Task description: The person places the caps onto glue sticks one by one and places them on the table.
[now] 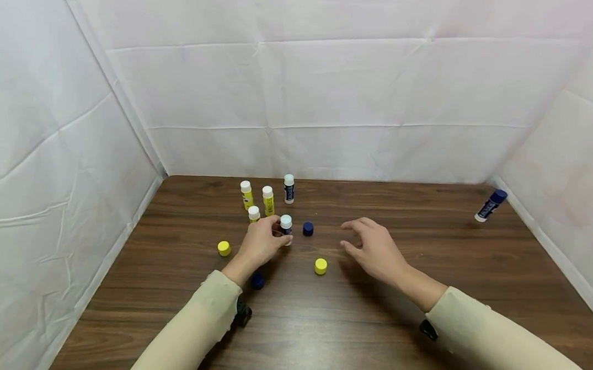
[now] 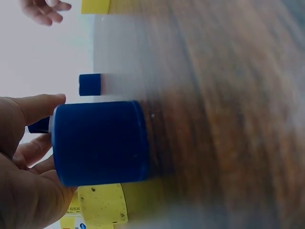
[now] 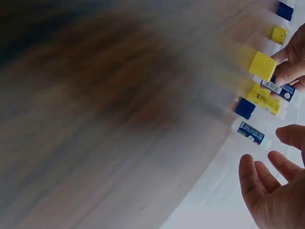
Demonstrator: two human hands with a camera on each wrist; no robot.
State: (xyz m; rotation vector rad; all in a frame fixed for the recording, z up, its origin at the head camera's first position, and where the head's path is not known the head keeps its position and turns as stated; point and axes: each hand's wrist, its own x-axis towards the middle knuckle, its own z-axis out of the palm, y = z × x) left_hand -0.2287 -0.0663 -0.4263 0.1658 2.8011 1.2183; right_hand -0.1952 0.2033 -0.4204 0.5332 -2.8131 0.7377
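Left hand (image 1: pixel 260 244): thumb and fingers pinch blue glue stick (image 1: pixel 286 226) between them | right hand (image 1: pixel 374 249): fingers loosely spread, holding nothing | risk: yellow glue stick (image 1: pixel 254 213) just beyond left knuckles could topple if brushed

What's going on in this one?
A person's left hand grips a white-topped blue glue stick at a wooden table. The right hand hovers to its right, holding nothing. Three yellow glue sticks and another blue one stand nearby, caps off. Loose yellow caps and blue caps lie around the hands. One capped blue stick sits apart, far right.
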